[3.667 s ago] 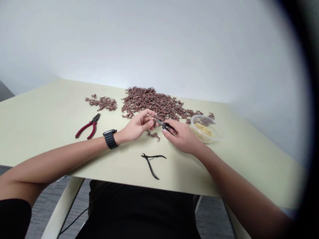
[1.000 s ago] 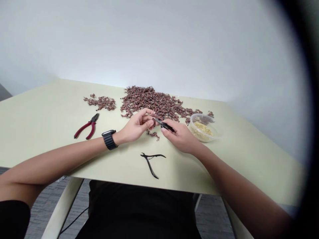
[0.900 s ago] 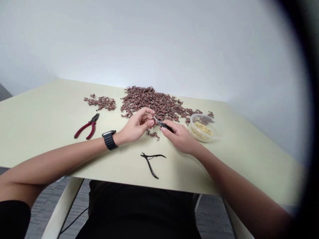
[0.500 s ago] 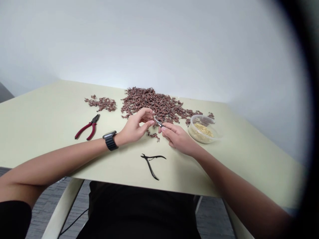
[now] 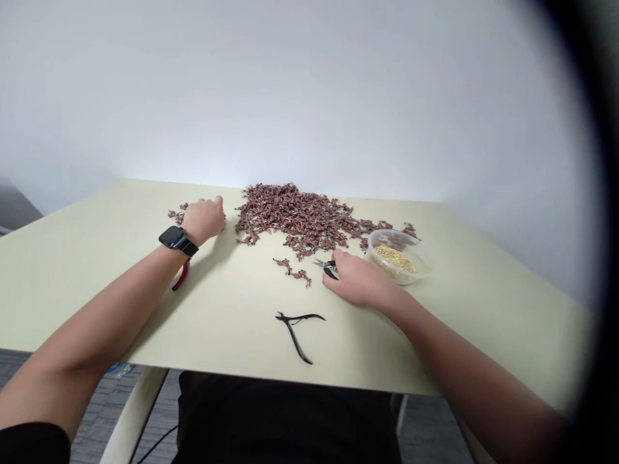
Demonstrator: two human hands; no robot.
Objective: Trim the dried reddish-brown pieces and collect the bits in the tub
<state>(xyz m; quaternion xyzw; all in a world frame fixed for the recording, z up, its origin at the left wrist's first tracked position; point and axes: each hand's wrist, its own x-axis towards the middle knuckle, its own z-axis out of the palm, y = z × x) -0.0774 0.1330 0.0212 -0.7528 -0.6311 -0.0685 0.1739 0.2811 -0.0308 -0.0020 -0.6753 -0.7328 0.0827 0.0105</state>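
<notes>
My left hand (image 5: 204, 218), a dark watch on its wrist, is over the small pile of reddish-brown pieces (image 5: 176, 214) at the left. Its fingers are curled and their tips face away, so anything in them is hidden. My right hand (image 5: 360, 278) is closed around small pliers with black handles (image 5: 331, 268), whose slim, pointed jaws are apart and point left. Just left of the jaws, a few reddish-brown figure-like pieces (image 5: 300, 276) lie on the table. Behind them spreads a large heap of the same pieces (image 5: 294, 216).
Black nippers (image 5: 293, 328) lie near the table's front edge. Red-handled pliers (image 5: 181, 276) are partly hidden under my left forearm. To the right of my right hand stands a clear round tub (image 5: 373, 248) holding small gold-coloured bits (image 5: 394, 259). A white wall rises behind the table (image 5: 232, 309).
My left hand has moved left, from the pliers' tip to the small pile. My right hand has lowered toward the table with the pliers, whose jaws now show apart.
</notes>
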